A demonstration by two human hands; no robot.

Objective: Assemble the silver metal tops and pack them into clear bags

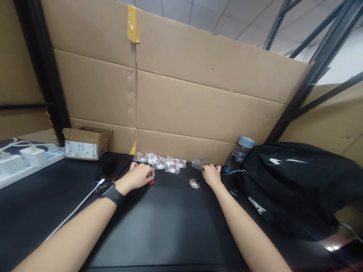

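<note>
My left hand, with a dark watch on its wrist, is closed with curled fingers over the black table. Small red pieces show just below its fingertips; what the fingers hold, if anything, is hidden. Toward the back, my right hand pinches the edge of a clear plastic bag. A round, shiny clear or metallic disc lies flat on the table left of that hand. Between the hands, along the cardboard wall, several small clear packets with red bits inside lie in a cluster.
An open cardboard box stands back left, near a white power strip. A white cable runs along the left. At right are a bottle with a blue lid and a black bag. Cardboard walls the back.
</note>
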